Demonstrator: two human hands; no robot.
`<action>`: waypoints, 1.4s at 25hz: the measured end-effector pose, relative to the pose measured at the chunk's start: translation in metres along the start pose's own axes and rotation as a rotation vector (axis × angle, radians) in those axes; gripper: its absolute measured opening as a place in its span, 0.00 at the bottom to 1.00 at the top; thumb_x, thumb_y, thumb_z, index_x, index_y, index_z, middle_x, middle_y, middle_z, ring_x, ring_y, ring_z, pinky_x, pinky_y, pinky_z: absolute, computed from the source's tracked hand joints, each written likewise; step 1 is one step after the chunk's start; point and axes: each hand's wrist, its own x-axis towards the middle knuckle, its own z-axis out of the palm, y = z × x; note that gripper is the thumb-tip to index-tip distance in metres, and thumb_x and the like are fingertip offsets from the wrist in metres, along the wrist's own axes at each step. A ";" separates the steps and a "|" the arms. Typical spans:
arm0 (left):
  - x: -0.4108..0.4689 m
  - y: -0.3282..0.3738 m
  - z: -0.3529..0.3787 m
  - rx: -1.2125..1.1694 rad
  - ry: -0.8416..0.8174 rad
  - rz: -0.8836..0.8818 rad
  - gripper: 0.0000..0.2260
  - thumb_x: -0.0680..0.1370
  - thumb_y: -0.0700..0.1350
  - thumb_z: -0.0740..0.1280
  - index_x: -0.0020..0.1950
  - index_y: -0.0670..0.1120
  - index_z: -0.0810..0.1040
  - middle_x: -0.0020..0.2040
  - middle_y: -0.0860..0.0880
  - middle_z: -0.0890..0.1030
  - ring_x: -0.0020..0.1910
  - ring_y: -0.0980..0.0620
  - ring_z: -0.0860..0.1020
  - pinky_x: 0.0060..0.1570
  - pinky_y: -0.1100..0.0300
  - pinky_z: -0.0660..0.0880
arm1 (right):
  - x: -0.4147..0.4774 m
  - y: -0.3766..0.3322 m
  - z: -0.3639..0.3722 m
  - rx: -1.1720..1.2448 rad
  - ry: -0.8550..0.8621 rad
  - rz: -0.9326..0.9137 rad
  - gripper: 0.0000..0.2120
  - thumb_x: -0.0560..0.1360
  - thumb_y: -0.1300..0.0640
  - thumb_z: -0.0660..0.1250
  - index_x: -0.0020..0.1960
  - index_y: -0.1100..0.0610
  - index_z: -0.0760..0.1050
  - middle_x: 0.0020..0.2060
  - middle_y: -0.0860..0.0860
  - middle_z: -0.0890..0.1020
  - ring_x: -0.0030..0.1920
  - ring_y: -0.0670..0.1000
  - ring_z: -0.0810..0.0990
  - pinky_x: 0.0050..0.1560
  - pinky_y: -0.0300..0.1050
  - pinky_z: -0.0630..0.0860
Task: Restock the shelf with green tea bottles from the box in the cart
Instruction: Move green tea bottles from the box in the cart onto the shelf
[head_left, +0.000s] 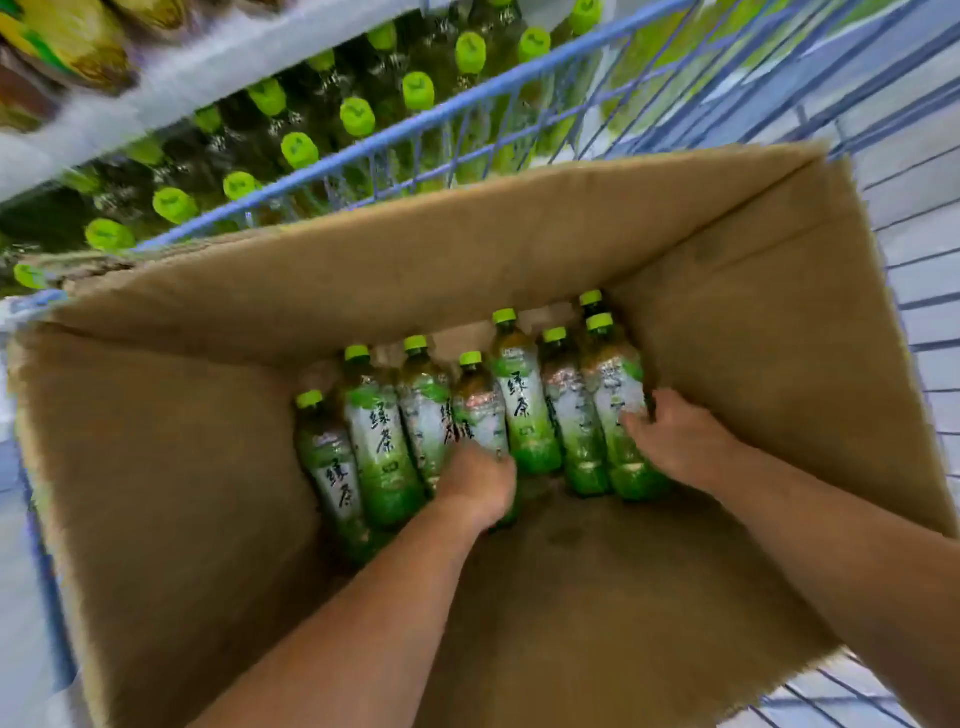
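Left hand (475, 483) curled round middle bottle (480, 410), right hand (675, 441) round end bottle (615, 384); low grips + tight row, pulling cd knock neighbours (527, 400) over in box (467, 270)

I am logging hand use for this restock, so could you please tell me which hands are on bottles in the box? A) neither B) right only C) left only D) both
D: the left hand grips a middle bottle and the right hand grips the rightmost bottle, both down inside the cardboard box.
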 end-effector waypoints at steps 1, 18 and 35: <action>0.001 0.002 0.003 0.023 0.024 0.014 0.15 0.82 0.49 0.64 0.64 0.41 0.71 0.46 0.45 0.78 0.43 0.47 0.80 0.38 0.59 0.74 | 0.003 0.002 0.001 -0.001 -0.027 0.014 0.25 0.80 0.45 0.63 0.70 0.60 0.68 0.64 0.59 0.77 0.63 0.61 0.76 0.55 0.45 0.71; 0.036 -0.004 0.041 0.037 0.258 0.119 0.30 0.76 0.42 0.73 0.69 0.35 0.59 0.49 0.42 0.79 0.49 0.43 0.80 0.49 0.52 0.79 | 0.050 0.020 0.015 0.043 -0.047 -0.003 0.26 0.64 0.45 0.80 0.57 0.53 0.76 0.50 0.50 0.82 0.48 0.52 0.80 0.44 0.43 0.72; -0.003 0.006 0.015 -0.212 0.045 0.054 0.26 0.59 0.51 0.81 0.54 0.47 0.79 0.45 0.50 0.84 0.43 0.50 0.83 0.44 0.54 0.82 | 0.030 0.019 -0.006 0.468 -0.277 0.049 0.14 0.55 0.61 0.67 0.41 0.60 0.77 0.40 0.59 0.81 0.40 0.59 0.80 0.47 0.57 0.79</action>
